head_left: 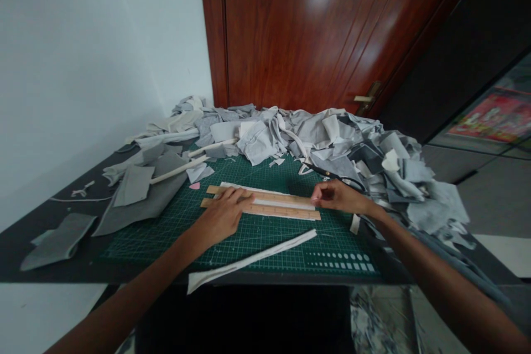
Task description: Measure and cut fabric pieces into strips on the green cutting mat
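Note:
Two wooden rulers lie side by side, the upper ruler [282, 197] and the lower ruler [290, 212], over a piece of white fabric [261, 203] on the green cutting mat [274, 276]. My left hand [222, 215] rests flat across both rulers near their left ends, fingers stretched out. At the right end of the upper ruler, my right hand [342, 196] is closed in a pinch; whatever its fingertips hold is too small to make out. Just beyond that hand lie black-handled scissors [332, 175], partly among scraps. A long white fabric strip [257, 257] runs slantwise nearer to me.
Heaped grey and white fabric scraps [259, 141] line the back and right of the dark table [25, 232]. More grey pieces [135, 185] lie left. A small pink triangular piece [194, 186] sits on the mat. Behind stands a brown wooden door [290, 38].

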